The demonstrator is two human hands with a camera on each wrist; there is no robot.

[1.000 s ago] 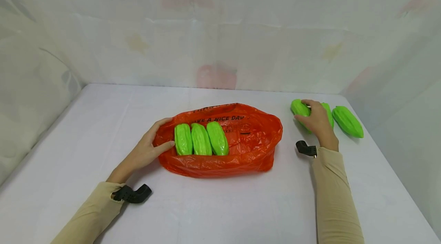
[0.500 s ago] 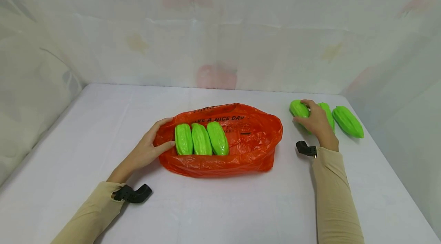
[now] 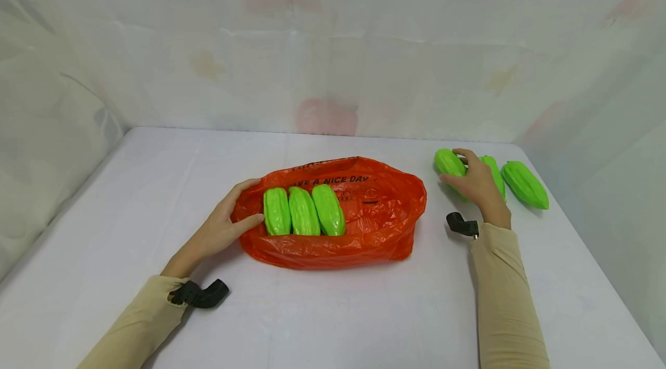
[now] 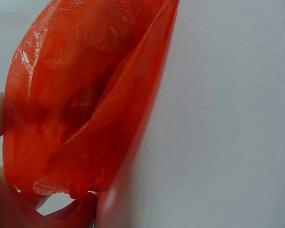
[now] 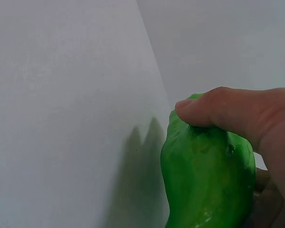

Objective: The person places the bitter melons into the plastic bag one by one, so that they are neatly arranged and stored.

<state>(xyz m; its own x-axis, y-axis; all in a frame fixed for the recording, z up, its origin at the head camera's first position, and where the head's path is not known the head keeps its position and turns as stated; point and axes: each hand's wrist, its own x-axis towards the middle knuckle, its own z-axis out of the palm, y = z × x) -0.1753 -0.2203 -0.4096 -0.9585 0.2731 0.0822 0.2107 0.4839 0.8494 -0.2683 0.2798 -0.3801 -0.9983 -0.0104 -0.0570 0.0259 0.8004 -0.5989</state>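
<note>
A red plastic bag (image 3: pixel 333 252) lies open at mid-table, with three bright green ridged gourds (image 3: pixel 304 211) side by side in its left half. My left hand (image 3: pixel 224 224) holds the bag's left end, thumb at the near side beside the leftmost gourd, fingers at the far side. At the right, my right hand (image 3: pixel 476 181) grips another green ridged gourd (image 3: pixel 447 162). The right wrist view shows the thumb (image 5: pixel 213 107) pressed on top of this gourd (image 5: pixel 204 175); its fingers are mostly hidden behind it.
Close behind the right hand lies a partly hidden green gourd (image 3: pixel 493 172). One more gourd (image 3: pixel 525 185) lies by the table's right edge. A pale patterned cloth wall (image 3: pixel 333 68) rises behind the white table (image 3: pixel 338 323).
The gourd in my right hand has shifted slightly left and now sits between thumb and fingers. My left hand and the bag have stayed in place.
</note>
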